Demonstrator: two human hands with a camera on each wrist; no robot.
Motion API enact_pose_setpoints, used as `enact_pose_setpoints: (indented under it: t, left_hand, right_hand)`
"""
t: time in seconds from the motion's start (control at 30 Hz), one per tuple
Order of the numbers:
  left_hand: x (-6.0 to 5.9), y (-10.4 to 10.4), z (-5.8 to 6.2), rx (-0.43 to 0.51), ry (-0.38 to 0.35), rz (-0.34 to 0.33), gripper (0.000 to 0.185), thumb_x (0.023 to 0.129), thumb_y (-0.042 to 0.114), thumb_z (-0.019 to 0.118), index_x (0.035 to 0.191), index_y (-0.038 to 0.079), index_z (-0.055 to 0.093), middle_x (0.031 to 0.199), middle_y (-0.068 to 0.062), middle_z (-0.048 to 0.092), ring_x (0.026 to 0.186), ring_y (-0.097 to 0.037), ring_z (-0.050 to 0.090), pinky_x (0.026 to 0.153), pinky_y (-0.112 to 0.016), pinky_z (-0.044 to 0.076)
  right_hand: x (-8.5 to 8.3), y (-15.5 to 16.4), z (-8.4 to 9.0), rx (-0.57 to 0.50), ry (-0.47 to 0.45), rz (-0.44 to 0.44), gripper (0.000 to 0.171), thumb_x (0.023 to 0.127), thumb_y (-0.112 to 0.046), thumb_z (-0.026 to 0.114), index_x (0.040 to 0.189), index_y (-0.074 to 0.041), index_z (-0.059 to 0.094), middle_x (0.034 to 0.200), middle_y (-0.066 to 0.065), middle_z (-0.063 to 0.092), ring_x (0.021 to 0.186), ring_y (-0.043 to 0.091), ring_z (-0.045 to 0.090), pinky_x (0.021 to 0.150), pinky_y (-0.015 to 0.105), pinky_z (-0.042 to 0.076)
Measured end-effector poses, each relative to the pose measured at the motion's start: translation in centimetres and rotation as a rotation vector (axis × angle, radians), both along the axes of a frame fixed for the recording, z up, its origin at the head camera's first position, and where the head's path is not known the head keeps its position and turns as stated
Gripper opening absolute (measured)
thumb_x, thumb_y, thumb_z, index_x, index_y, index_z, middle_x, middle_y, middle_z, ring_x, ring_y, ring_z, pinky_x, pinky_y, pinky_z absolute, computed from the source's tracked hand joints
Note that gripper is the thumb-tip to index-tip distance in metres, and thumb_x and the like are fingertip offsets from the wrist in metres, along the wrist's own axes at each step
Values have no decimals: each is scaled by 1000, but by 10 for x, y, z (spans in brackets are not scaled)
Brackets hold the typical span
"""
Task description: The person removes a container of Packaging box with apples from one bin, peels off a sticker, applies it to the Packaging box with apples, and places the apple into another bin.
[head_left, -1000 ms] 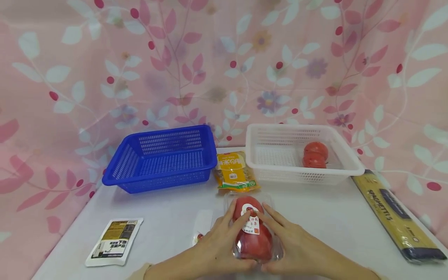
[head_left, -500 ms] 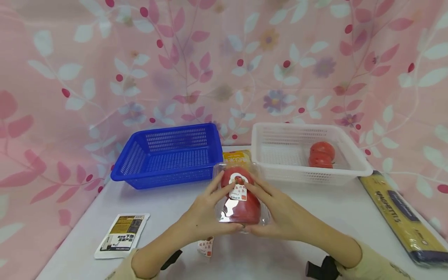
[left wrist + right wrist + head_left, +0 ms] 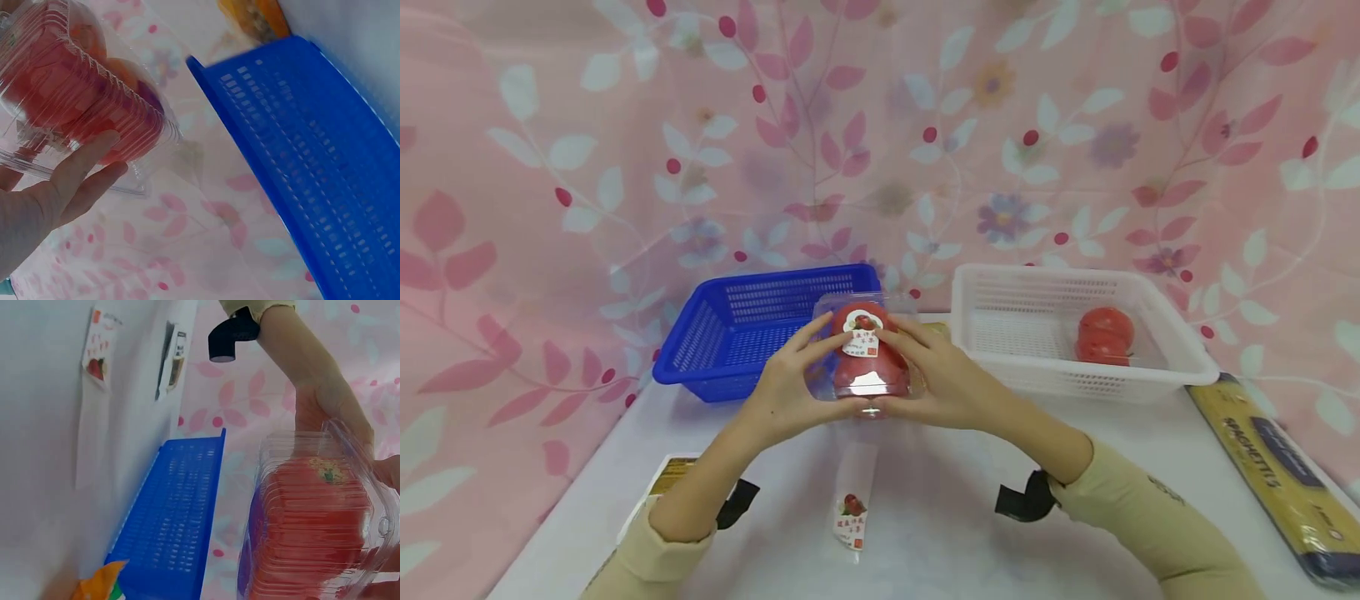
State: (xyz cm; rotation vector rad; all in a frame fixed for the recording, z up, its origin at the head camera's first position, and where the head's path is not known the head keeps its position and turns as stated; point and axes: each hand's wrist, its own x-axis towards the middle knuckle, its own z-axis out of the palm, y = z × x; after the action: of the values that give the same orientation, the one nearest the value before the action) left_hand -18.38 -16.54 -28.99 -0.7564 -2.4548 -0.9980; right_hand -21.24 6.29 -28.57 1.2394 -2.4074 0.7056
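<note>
Two hands carry clear plastic clamshell box of red tomatoes (image 3: 865,354), lifted off white table (image 3: 940,533) since a second ago, now by blue plastic mesh basket (image 3: 752,329).
Head view: left hand (image 3: 786,392) and right hand (image 3: 943,383) clasp box sides.
Left wrist view: fingers (image 3: 84,169) curl under box (image 3: 81,103).
Right wrist view: box (image 3: 312,519) above basket (image 3: 169,512).
Judgement: carry roughly midway.

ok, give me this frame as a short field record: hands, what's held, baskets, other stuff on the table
left hand: grips the tomato box on its left side
right hand: grips the same box on its right side
tomato box: clear plastic, red tomatoes inside, held above the table in front of the blue basket
blue basket: nothing visible inside
white basket: holds tomatoes
table: spaghetti pack at right, label strip near centre
</note>
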Motion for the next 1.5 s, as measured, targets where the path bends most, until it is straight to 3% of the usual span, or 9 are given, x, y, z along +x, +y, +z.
enact_pose_setpoints:
  t: [0.17,0.43,0.73,1.03,1.2,1.5]
  left_hand:
    - [-19,-20,4,18,-27,27,71,66,34,82,127,10,55,144,-11,32,126,-34,36,79,-40,50]
    - [-56,-64,4,-9,38,54,66,71,31,79,128,9,55,142,-13,35,124,-34,40,81,-39,49]
    - [-88,-115,5,12,-156,122,61,74,34,76,128,15,56,143,-8,34,126,-33,38,88,-44,45]
    - [-118,-150,-5,-31,-192,226,60,73,41,75,127,20,57,143,-4,37,132,-33,27,93,-57,36]
    - [-126,-159,-15,-21,-231,251,61,75,44,73,128,18,56,143,-6,37,131,-33,28,94,-57,35]
    - [-123,-181,-42,-91,-347,264,63,78,48,68,128,13,55,141,-15,39,123,-41,38,92,-57,37]
  right_hand:
    - [-22,-22,9,44,-52,-23,74,78,-54,64,138,-15,43,144,6,34,125,26,39,90,44,43]
    - [-62,-67,18,64,-100,0,74,79,-52,62,138,-14,41,145,8,31,125,31,37,93,46,41]
    - [-98,-125,6,39,-198,-43,69,82,-46,60,139,-13,41,145,9,32,124,32,39,87,37,47]
    - [-127,-163,-8,26,-256,-51,71,85,-48,57,142,-11,35,146,8,29,127,30,36,88,36,46]
    - [-136,-175,-18,42,-285,-55,68,88,-46,54,141,-10,35,146,9,29,129,28,35,92,37,44]
    - [-137,-202,-51,80,-350,-8,60,90,-44,52,137,-7,42,140,10,40,124,23,41,91,31,44]
